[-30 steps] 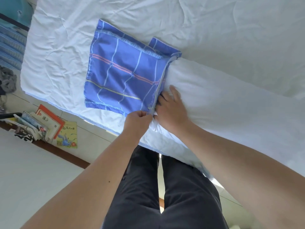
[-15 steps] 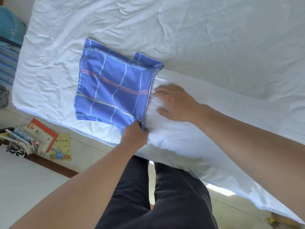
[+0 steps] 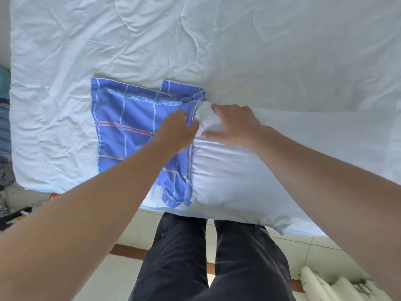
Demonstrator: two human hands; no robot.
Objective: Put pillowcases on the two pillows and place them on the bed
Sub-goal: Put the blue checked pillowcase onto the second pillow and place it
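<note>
A blue checked pillowcase (image 3: pixel 125 127) lies flat on the white bed (image 3: pixel 217 51), its open mouth facing right. A white pillow (image 3: pixel 234 181) lies along the bed's near edge with its left end at that mouth. My left hand (image 3: pixel 176 132) grips the pillowcase's opening edge, fingers curled round the blue cloth. My right hand (image 3: pixel 232 124) clutches the pillow's far left corner, bunching it just at the opening. The lower part of the pillowcase is rumpled against the pillow's end. A second pillow is not in view.
The bed's near edge runs just in front of my dark-trousered legs (image 3: pixel 208 257). Tiled floor lies below. Books and clutter (image 3: pixel 13 213) sit on the floor at the left; a white ribbed thing (image 3: pixel 338 285) lies at the bottom right.
My left hand moved up from the pillowcase's near corner to the upper part of its opening. My right hand went from lying flat on the pillow to clutching its far corner. The camera shifted.
</note>
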